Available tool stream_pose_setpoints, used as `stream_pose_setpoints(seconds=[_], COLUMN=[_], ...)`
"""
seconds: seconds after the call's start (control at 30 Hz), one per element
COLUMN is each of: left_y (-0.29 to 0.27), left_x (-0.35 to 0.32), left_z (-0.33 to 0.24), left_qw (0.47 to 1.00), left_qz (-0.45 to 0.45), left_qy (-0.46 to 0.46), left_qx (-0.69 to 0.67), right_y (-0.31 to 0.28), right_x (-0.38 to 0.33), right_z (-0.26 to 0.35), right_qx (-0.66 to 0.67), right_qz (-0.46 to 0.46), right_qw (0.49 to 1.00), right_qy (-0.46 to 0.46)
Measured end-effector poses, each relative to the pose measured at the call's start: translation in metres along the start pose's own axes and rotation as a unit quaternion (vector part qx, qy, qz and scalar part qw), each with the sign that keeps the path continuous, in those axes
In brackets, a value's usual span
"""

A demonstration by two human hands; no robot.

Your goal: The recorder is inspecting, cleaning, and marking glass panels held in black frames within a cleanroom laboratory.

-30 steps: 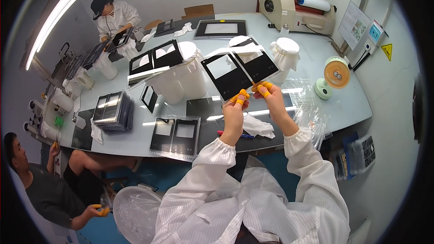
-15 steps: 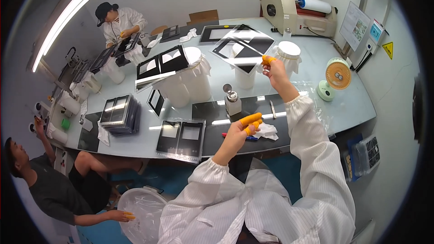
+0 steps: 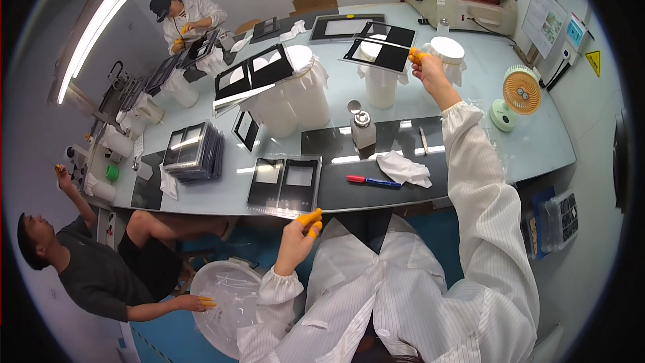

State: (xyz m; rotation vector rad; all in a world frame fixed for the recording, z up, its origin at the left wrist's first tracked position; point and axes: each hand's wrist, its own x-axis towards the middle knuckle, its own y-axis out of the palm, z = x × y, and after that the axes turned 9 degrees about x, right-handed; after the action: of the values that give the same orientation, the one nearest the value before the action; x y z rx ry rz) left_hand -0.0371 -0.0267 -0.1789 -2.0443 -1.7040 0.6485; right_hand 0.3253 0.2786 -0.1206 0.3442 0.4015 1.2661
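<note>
My right hand (image 3: 430, 67), with orange finger cots, pinches the near right corner of a black-framed glass panel (image 3: 393, 56). The panel lies level over a white cloth-topped jar (image 3: 381, 91), part of which shows through its window. Whether it touches the jar I cannot tell. Lower left, my left hand (image 3: 295, 240) is at the table's front edge, its orange-covered fingers closed together. What they hold, if anything, is too faint to make out. Just beyond it lies a flat pair of black-framed panels (image 3: 284, 185) in clear film.
Right of them lie a red-and-blue marker (image 3: 373, 181), a white cloth (image 3: 404, 168) and a metal-topped pump bottle (image 3: 363, 131). A fan (image 3: 514, 97) stands at right. Panels are stacked (image 3: 195, 151) at left. Below, a bin (image 3: 225, 302) holds clear film beside a seated person (image 3: 101, 275); another works far left.
My left hand has moved down and left, from above the marker to the table edge. The panel in my right hand has gone from tilted to level over the jar.
</note>
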Motion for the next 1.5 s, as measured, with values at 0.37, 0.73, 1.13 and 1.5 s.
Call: stream_pose_setpoints(seconds=[0.37,0.73,1.13,1.5], left_y=[-0.025,-0.020,-0.014,-0.017], left_x=[0.003,0.005,0.004,0.007], left_z=[0.057,0.059,0.061,0.062], left_qw=[0.906,0.913,0.923,0.925], left_qz=[-0.099,-0.167,-0.147,-0.145], left_qy=[0.074,0.110,0.090,0.084], left_qx=[0.404,0.355,0.344,0.341], right_y=[-0.008,-0.042,-0.081,-0.056], right_x=[-0.093,-0.072,-0.001,0.006], right_z=[-0.012,-0.044,-0.073,-0.034], right_qx=[0.103,-0.265,-0.361,-0.280], right_qz=[0.077,0.097,0.029,-0.018], right_qw=[0.991,0.959,0.924,0.959], right_qy=[0.035,-0.031,-0.123,-0.042])
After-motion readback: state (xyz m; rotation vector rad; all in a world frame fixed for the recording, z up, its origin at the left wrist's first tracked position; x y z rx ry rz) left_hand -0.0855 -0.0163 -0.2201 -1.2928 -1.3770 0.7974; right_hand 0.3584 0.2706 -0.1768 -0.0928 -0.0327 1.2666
